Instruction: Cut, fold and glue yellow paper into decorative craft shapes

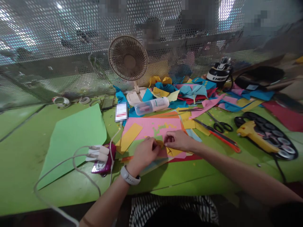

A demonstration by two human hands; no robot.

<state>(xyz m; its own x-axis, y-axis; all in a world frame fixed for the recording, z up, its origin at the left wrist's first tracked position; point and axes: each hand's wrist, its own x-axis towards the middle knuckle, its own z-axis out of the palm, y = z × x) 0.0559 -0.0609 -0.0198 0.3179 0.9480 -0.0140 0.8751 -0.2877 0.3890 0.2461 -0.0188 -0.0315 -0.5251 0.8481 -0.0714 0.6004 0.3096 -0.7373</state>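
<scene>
My left hand (147,152), with a white band on its wrist, is closed in a pinch over a small piece of yellow paper (160,143). Facing it, my right hand (176,140) has its fingers pinched at the same piece's other side. Both hands rest above a stack of coloured paper, with a pink sheet (134,123) on top. Small green and yellow cut-outs (161,128) lie on that sheet just beyond my fingers. Left of them is a yellow strip (130,137). Another yellow scrap (174,152) lies under my right hand.
Right of the stack lie scissors (221,125), an orange cutter (230,144), a yellow glue gun (259,138) and a black palette (287,140). A bottle (151,105), fan (129,60) and paper scraps (193,91) stand behind. Left are a green sheet (75,138) and a power strip (104,162) with cables.
</scene>
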